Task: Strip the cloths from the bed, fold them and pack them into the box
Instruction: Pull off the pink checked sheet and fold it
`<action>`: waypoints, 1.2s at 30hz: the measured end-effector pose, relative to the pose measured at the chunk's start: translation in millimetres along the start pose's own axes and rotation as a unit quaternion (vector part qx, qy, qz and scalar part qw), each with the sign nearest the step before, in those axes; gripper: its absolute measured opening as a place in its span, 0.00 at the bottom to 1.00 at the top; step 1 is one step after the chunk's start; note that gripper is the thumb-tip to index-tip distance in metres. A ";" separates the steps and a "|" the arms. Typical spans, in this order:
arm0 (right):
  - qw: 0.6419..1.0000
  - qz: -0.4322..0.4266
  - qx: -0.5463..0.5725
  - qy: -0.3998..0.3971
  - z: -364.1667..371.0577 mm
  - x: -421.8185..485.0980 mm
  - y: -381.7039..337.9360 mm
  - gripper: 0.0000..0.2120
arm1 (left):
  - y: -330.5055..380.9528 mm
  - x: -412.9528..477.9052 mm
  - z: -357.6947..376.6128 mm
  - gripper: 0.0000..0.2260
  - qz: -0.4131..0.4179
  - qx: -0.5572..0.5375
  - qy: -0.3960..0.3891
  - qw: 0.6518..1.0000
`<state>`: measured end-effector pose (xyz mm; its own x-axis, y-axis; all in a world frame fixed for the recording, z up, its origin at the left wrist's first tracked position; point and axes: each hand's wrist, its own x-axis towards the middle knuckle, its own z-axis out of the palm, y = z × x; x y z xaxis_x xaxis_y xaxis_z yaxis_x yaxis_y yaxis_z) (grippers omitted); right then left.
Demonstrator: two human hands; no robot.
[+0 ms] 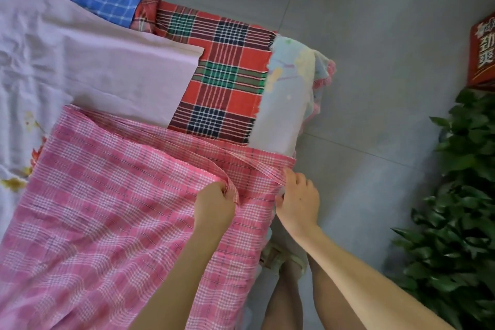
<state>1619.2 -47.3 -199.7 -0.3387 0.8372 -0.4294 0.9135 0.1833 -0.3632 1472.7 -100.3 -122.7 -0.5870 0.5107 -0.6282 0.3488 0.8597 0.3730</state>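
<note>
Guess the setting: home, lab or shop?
Probably a home bedroom: a bed layered with loose cloths, like the pink checked cloth and the red plaid cloth, a grey tiled floor, and a leafy green houseplant.

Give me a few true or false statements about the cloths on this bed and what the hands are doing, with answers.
1. Both the left hand and the right hand grip the pink checked cloth. True.
2. The red plaid cloth lies over the lilac cloth. False: the lilac cloth overlaps the red plaid one.
3. A leafy plant is at the right edge of the view. True.
4. The blue checked cloth lies nearest the hands. False: it lies at the far end; the pink one is nearest.
</note>
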 end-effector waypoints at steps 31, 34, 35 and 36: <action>0.970 -0.060 0.140 -0.190 -39.3 80.4 58.0 0.15 | 57.5 -12.0 46.2 0.19 0.073 -0.044 -0.074 0.994; 0.964 -0.072 0.195 -0.168 -63.4 44.6 44.3 0.13 | 51.2 -21.7 37.2 0.18 0.090 -0.040 -0.100 0.990; 0.964 -0.088 0.195 -0.160 -70.0 32.3 38.2 0.12 | 50.1 -24.4 33.7 0.18 0.090 -0.032 -0.113 0.989; 0.963 -0.108 0.190 -0.159 -76.5 19.1 28.2 0.12 | 46.2 -30.2 28.0 0.17 0.089 -0.039 -0.116 0.988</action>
<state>1655.7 13.4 -154.9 -0.6192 0.5894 -0.5188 0.6854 0.0834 -0.7233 1527.0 -76.0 -105.7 -0.3352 0.6482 -0.6837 0.3687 0.7581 0.5380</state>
